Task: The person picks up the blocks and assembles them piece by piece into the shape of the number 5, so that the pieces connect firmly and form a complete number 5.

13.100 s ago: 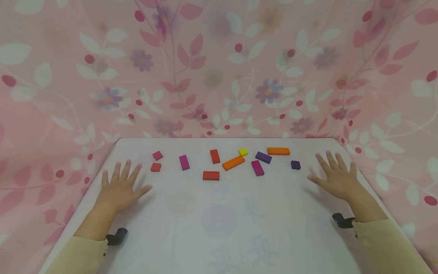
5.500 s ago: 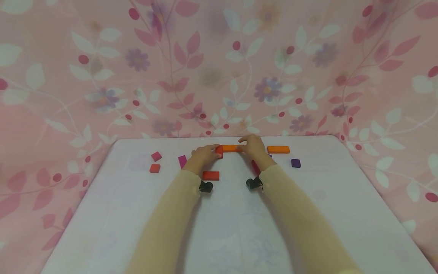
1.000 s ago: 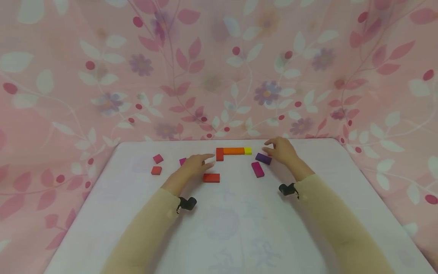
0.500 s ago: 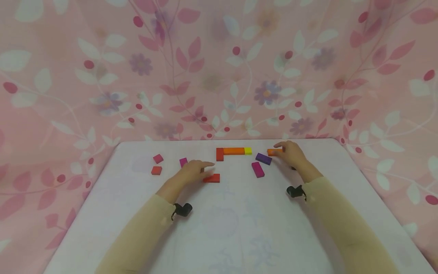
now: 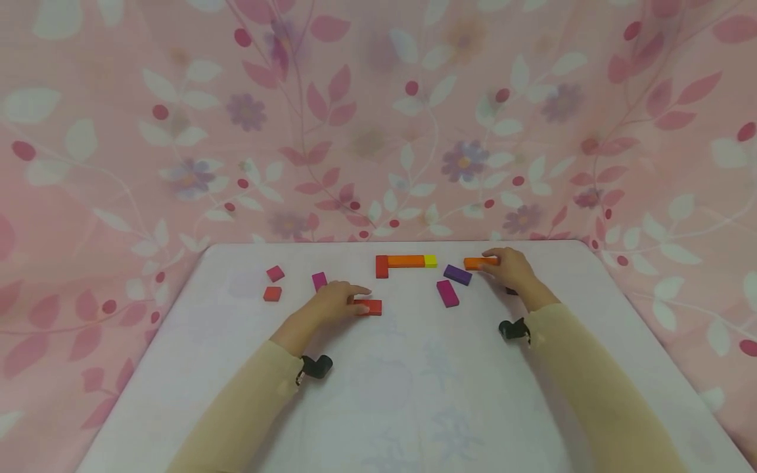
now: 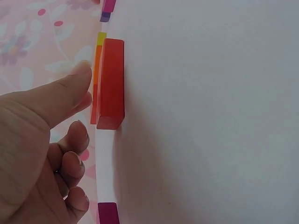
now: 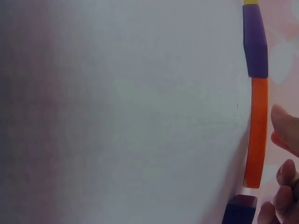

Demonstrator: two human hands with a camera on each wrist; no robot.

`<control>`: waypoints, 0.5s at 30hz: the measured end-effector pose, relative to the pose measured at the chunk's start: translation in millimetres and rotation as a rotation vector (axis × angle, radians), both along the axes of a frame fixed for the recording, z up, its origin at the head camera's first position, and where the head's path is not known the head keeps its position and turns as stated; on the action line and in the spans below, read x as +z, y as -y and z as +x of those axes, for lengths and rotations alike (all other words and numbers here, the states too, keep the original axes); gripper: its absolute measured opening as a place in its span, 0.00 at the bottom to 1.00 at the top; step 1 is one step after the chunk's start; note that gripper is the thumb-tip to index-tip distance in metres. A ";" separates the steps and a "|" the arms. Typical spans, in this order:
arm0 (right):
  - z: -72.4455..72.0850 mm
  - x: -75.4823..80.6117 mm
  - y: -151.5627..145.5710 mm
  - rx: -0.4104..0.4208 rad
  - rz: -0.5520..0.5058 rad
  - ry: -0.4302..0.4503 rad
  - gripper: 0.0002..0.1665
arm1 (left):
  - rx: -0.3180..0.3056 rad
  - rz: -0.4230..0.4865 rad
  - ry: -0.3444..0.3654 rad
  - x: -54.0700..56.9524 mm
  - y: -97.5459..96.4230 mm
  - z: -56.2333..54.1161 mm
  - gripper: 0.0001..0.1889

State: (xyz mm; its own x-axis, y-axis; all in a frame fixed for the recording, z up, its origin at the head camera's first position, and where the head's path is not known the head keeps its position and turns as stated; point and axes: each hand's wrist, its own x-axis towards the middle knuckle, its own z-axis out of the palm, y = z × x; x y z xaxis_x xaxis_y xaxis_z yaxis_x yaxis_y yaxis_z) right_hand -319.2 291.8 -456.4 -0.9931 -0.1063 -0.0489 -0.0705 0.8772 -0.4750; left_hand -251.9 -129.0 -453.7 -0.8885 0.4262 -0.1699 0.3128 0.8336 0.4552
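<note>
My left hand (image 5: 332, 303) hovers at the left end of a red block (image 5: 372, 307), its thumb and forefinger apart; the left wrist view has the thumb (image 6: 77, 81) beside the block without gripping it. My right hand (image 5: 513, 269) is over the right end of a long orange block (image 5: 476, 263). In the right wrist view a gap shows between the fingers and that orange block (image 7: 258, 135). At the back edge, a red block (image 5: 382, 267), an orange block (image 5: 406, 261) and a yellow cube (image 5: 430, 261) lie touching in a row.
Between the hands lie a purple block (image 5: 458, 274) and a magenta block (image 5: 447, 293). Another magenta block (image 5: 319, 281) is partly behind my left hand. Further left are a pink cube (image 5: 275, 273) and a red cube (image 5: 272, 293). A dark purple cube (image 5: 511, 291) is mostly hidden by my right hand.
Earlier, the scattered red, orange and yellow pieces were brought together at the back edge. Within the last second, my left hand lowered to the front red block and my right hand moved right to the orange block.
</note>
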 end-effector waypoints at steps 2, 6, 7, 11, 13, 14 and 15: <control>-1.8 -1.1 -2.1 0.001 0.008 0.007 0.28 | 0.005 0.013 0.009 0.5 0.4 1.1 0.25; -6.6 -4.1 -5.1 -0.005 0.019 0.028 0.28 | 0.022 0.035 0.022 0.5 1.6 2.5 0.24; -7.8 -4.8 -5.5 -0.003 0.025 0.030 0.28 | 0.029 0.037 0.026 -0.3 2.0 2.8 0.24; -11.0 -7.0 -6.5 -0.004 0.033 0.038 0.27 | 0.053 0.041 0.027 -3.9 3.9 2.5 0.22; -12.0 -7.2 -6.8 -0.006 0.032 0.034 0.26 | 0.065 0.040 0.020 -5.1 5.0 2.4 0.21; -12.2 -6.9 -6.7 -0.006 0.029 0.034 0.26 | 0.073 0.043 0.017 -5.3 5.4 2.4 0.21; -12.5 -6.4 -6.5 -0.005 0.029 0.032 0.25 | 0.080 0.047 0.016 -5.0 5.6 2.5 0.20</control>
